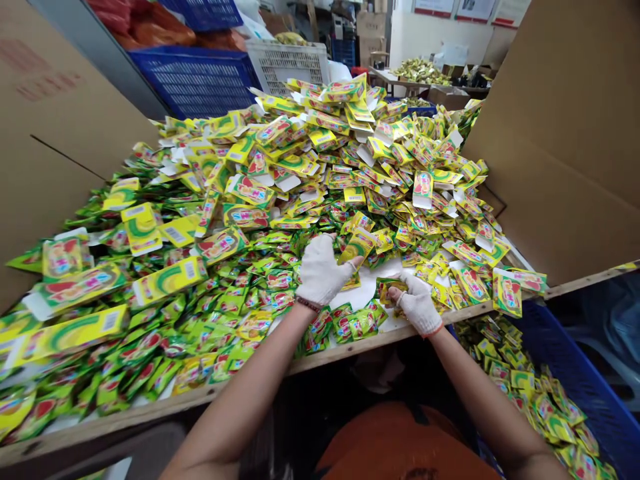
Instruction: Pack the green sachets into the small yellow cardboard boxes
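Note:
My left hand (320,272), in a white glove with bare fingertips, grips a small yellow carton (359,245) with a green curve on its side. To the right, my right hand (419,305), gloved the same way, pinches a small green and yellow packet (386,291) between thumb and fingers. Between and below the hands lie several green sachets (363,321) on the white tabletop (367,283). Behind them rises a big heap of flat yellow cartons (250,190), many with open white end flaps.
Loose green sachets (150,353) cover the left side. A wooden edge (350,348) runs along the table's front. Cardboard walls stand at left (55,133) and right (565,147). Below right, a blue crate (575,380) holds filled cartons or packets. More crates (200,77) stand behind.

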`<state>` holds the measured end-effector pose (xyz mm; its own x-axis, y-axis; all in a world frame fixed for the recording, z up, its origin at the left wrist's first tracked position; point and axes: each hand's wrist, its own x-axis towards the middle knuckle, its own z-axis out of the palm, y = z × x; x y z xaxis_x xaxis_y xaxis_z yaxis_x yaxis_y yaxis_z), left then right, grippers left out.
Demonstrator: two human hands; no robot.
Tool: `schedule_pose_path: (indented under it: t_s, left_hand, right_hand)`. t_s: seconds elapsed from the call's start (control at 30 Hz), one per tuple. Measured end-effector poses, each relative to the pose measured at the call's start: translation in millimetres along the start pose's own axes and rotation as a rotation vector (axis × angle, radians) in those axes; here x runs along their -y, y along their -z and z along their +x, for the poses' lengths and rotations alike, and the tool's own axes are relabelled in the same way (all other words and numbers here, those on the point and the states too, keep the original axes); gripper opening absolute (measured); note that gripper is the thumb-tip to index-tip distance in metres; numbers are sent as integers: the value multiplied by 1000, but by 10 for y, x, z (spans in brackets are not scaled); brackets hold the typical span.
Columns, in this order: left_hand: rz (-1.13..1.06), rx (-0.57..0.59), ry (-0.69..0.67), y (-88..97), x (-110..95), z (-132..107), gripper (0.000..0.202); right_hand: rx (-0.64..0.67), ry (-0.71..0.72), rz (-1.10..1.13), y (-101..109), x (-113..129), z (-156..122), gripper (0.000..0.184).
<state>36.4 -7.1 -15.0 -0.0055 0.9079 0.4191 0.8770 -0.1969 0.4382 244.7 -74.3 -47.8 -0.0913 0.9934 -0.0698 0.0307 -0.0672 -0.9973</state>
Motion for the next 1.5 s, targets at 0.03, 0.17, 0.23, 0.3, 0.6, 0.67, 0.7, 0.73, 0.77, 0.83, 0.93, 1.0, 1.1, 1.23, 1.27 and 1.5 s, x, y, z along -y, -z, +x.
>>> schedule_pose_path:
  t_s: [0.03,0.17,0.23,0.3,0.6,0.67,0.7,0.73,0.77,0.83,0.93,1.0,1.1,1.23,1.27,1.5]
  left_hand:
    - [0,19,-22,-69,-45,-5,74]
    - [-71,104,-70,-272,-155,-78,68]
    - [-206,192,-125,-235,-161,-128,55]
    - [-405,421,-202,-113,-154,-189,39]
    - [-211,161,-123,127,-317,-681,85]
    - [-76,101,-140,43,-367,-838,93]
    - [-25,97,-143,-2,-380,-903,88]
    - [16,95,-139,-41,-382,-953,80]
    - [48,90,-131,-72,-377,-986,71]
    - [73,88,-125,-96,-349,-1005,58]
    - [61,139,-159,-51,-308,-965,50]
    - [44,188,-188,2,-295,-928,47]
    - [2,230,-270,57,-292,-889,43]
    - [-23,273,-354,38,-321,-888,42]
    - [-30,283,-352,21,-329,-895,42]
    - [-79,241,-307,-23,-258,-925,49]
  right_hand:
    - [-19,-18,17,2,-10,-7,38]
    - [-86,-27,67,65,57,-36,43]
    - [-98,82,-14,151,151,-58,39]
    - [-65,203,-148,250,258,-77,31]
    - [-63,-66,85,107,255,-90,45]
    - [-77,-84,129,22,213,-109,48]
    - [-66,-87,130,-7,204,-120,49]
    - [-63,-88,126,-25,202,-129,50]
    - [-80,-85,121,-31,209,-136,51]
    - [-159,-68,102,-3,240,-138,54]
    - [-209,-8,-29,119,312,-113,49]
    - [-111,66,-219,222,364,-89,34]
    - [72,218,-549,328,443,-64,14]
    - [128,371,-815,257,520,-74,9]
    - [100,394,-864,213,525,-83,9]
    - [78,317,-726,177,431,-151,19]
